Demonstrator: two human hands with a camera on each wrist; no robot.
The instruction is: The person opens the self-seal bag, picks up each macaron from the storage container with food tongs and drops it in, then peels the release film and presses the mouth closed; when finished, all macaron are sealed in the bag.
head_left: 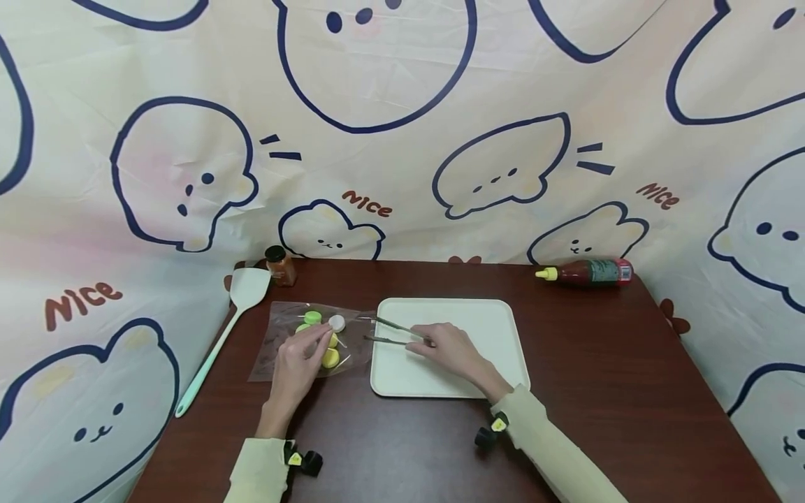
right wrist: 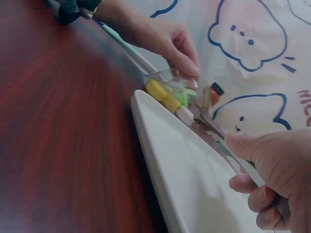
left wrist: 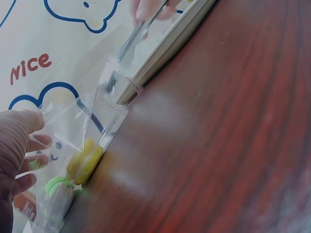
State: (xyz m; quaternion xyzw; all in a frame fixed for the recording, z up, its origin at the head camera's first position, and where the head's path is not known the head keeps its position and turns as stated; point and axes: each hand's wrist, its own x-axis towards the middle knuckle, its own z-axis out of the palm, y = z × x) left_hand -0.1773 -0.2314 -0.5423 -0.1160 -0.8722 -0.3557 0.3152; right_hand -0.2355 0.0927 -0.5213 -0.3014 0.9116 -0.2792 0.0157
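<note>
A clear plastic bag (head_left: 277,328) lies on the table with several macarons inside: green macarons (head_left: 312,317), yellow macarons (head_left: 330,358) and a white macaron (head_left: 336,323). My left hand (head_left: 295,365) pinches the bag's upper film and lifts it, as the left wrist view shows. In my right hand (head_left: 451,349) I hold metal tongs (right wrist: 211,128) with serrated tips. Their arms stand apart, the tips at the bag's right end near the white macaron, with nothing between them. Beneath the right hand lies a white rectangular tray (head_left: 443,381), its left edge beside the bag.
A spatula (head_left: 216,342) with a mint handle lies along the table's left edge. Behind the bag stands a small black-capped spice jar (head_left: 280,267). A sauce bottle (head_left: 585,272) lies on its side at the back right. Patterned cloth (head_left: 402,175) hangs behind the table.
</note>
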